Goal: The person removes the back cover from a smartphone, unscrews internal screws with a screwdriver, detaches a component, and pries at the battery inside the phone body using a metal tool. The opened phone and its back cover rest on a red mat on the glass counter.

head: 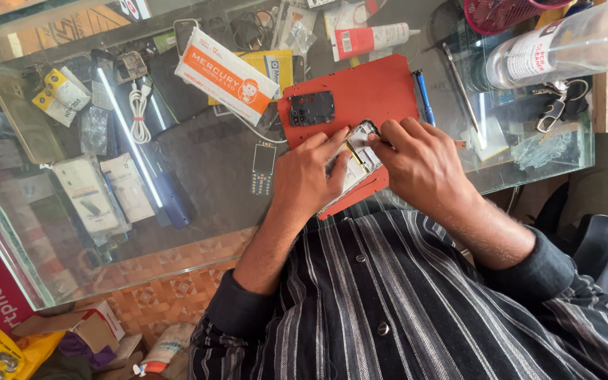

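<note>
While the left hand [311, 176] lies across the opened phone body [355, 163], its grip pressed down on the pale frame with the forefinger stretched toward the far edge, the right hand [423, 165] closes its grip on a thin tool; only a yellowish sliver [355, 156] of what seems to be that tool shows between the two hands, and its tip is hidden by the fingers. Both hands meet over the phone body, which rests on the near part of a red work mat [374, 84] on the glass tabletop [212, 162]. Judged from this pose, the step in hand is fine work inside the opened phone body, with one hand steadying and the other probing or prying. Any further move would call for steady downward pressure from the left hand and small, controlled motion from the right, since the parts look thin and lie close together.

On the mat, just beyond the hands, lies a dark circuit board [312, 108]. A blue-handled tool [423, 95] rests along the mat's right edge. Farther left sits an orange and white box [226, 74], and a small keypad part [262, 169] lies on the glass left of the hands. A white tube [371, 39] lies at the far side, and a clear plastic bottle [564, 46] at the far right. A striped dark shirt [388, 295] fills the near foreground.
</note>
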